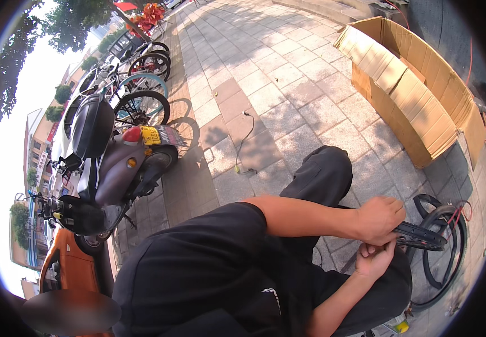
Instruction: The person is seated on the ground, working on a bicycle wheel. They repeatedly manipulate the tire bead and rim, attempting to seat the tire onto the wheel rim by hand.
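Observation:
My left hand (381, 219) is closed over the end of a black, treaded length (422, 236) that looks like part of a tyre. Just below it, my right hand (374, 260) has its fingers pinched at the same end, close under the left hand. What lies between the right fingertips is too small to make out. Both hands are in front of my bent right knee. Beyond them, black tyre or tube loops (461, 264) lie on the paving, with a thin red wire (466, 210) beside them.
An open cardboard box (405, 106) stands at the upper right. A dark cable (245, 143) with end connectors lies on the paving (288, 112). To the left are a parked scooter (108, 174), several bicycles (142, 104) and an orange car (71, 264). A yellow-capped item (402, 326) shows at the bottom.

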Demonstrator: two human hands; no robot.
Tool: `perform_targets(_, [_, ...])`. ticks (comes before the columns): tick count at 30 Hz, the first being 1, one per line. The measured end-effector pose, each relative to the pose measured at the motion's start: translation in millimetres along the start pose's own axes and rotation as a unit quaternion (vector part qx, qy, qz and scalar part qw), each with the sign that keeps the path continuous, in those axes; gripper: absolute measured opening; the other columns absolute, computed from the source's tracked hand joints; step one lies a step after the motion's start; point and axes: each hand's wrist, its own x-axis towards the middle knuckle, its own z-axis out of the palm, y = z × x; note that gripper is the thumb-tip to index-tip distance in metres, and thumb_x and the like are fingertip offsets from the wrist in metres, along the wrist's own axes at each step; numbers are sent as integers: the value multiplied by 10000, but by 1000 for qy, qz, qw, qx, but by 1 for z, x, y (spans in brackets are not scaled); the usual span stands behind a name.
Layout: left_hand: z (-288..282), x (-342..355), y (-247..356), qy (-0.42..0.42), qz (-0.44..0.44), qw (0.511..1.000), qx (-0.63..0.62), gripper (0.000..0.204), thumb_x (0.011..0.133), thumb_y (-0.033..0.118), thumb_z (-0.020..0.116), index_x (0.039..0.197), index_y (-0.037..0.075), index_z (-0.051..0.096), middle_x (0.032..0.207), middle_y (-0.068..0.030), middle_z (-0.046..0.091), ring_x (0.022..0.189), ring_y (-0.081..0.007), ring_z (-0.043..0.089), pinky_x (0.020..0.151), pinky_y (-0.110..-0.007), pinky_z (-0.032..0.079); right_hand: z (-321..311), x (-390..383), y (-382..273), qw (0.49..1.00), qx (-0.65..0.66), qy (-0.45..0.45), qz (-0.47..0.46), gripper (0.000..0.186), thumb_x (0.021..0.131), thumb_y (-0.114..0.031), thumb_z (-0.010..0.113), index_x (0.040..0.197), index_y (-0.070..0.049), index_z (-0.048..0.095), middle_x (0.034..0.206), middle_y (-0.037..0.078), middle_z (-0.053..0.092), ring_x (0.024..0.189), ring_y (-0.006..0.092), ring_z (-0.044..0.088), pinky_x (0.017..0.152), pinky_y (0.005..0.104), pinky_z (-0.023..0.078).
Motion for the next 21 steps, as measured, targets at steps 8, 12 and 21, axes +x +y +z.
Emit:
perform_targets(8, [7,4,14,-38,-46,998,32,344,705,272,787,851,9,621,845,-165,662,771,-358,705,710,-468,567,-30,17,-7,997,34,-54,38,387,1127,-426,513,902,-128,614,584,-28,447,426,101,400,364,255,325])
perform_targets(12, [7,2,13,-18,-22,999,36,353,685,256,796,856,32,585,820,-140,622,748,-354,677,681,-469,544,-30,15,-8,997,30,-58,32,372,1120,-406,530,878,-134,603,582,-32,440,424,97,396,362,253,326])
perform_targets(21, [-12,-1,26,16,28,999,-19,367,711,235,791,987,46,640,945,-126,609,930,-326,629,791,-519,482,35,-4,-8,991,39,124,35,327,1078,-444,570,879,-186,604,608,-50,475,446,78,443,368,261,350])
